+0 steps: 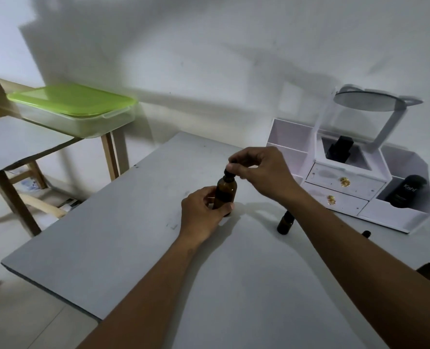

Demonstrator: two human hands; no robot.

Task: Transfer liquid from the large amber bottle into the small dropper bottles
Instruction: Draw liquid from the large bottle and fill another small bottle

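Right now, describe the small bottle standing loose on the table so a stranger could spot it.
Find the white organiser at the table's right back. Just in front of its drawers, beside the right forearm, stands a small dark bottle. Unlike the bigger amber bottle that the left hand grips, nobody touches it.

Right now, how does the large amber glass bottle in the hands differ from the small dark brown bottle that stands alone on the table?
The large amber glass bottle is taller and wider; the small dark brown bottle is short and slim. The left hand grips the large one and the right hand pinches its dark cap; nothing touches the small one. Both stand upright on the grey table.
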